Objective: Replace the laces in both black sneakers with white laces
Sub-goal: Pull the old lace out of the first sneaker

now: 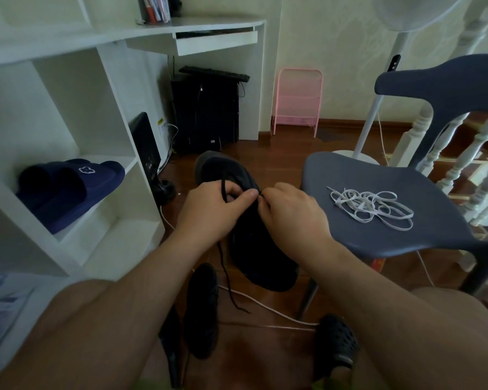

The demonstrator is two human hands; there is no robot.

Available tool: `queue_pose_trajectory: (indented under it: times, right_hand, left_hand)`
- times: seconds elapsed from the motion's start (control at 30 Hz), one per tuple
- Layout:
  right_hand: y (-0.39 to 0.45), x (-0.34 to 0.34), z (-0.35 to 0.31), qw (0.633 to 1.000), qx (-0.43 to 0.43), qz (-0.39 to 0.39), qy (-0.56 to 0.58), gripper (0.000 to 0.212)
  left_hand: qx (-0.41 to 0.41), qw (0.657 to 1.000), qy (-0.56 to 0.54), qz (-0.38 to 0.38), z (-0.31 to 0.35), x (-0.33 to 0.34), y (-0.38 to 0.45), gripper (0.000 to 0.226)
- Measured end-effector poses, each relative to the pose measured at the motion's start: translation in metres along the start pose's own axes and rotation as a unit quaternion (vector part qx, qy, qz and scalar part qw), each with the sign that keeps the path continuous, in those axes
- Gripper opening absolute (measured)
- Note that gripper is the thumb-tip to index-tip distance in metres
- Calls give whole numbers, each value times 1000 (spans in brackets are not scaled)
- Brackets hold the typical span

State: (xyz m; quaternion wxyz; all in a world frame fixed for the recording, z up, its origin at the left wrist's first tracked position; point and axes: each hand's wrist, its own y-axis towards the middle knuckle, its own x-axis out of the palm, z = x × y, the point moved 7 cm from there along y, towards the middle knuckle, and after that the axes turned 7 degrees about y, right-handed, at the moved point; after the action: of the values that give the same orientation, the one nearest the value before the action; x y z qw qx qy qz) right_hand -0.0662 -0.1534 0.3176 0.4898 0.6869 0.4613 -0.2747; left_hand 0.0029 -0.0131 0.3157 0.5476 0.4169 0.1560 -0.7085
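A black sneaker [254,249] is held up in front of me, toe pointing away. My left hand [212,209] grips its upper, and a black lace [226,266] runs over the fingers and hangs down toward the floor. My right hand [290,209] pinches the black lace at the eyelets, beside my left thumb. The second black sneaker [202,311] lies on the wooden floor between my legs. A loose tangle of white laces [372,205] rests on the seat of a grey-blue chair [406,237] to my right.
A white shelf unit [68,192] at left holds navy slippers [71,190]. A computer tower [206,114] stands under the white desk. A pink rack [297,99] leans on the wall. A fan stand [369,119], white banisters and a white cable [268,308] on the floor are nearby.
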Motion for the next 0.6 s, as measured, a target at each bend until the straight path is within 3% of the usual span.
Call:
queue_pose_trajectory:
  times: [0.13,0.2,0.27,0.33,0.37,0.4,0.47,0.6]
  right_hand:
    - [1,-3,-3,1000,-5,19,3,30]
    - [5,-5,8,999,22,30,24,33]
    - [9,-10,27,997,57,41,44,34]
    - [9,-13,35,996,69,43,46,34]
    - [8,-13,35,996,68,39,44,34]
    - [6,-11,33,996,66,33,45,35]
    - [4,-9,28,997,61,24,45,38]
    - [3,-9,25,998,44,42,34,36]
  left_hand:
    - [-1,994,-106,22,-4,2,-1,27]
    - [-32,976,-208,65,-5,-2,-1,26]
    - [-146,911,-346,170,-29,-19,4,25]
    - [-250,816,-444,274,-64,-38,6,18]
    - [-274,785,-465,303,-78,-45,6,11]
    - [-285,780,-459,315,-87,-50,7,5]
    - [-255,827,-414,282,-82,-49,9,6]
    - [-44,950,-293,100,-21,-27,6,22]
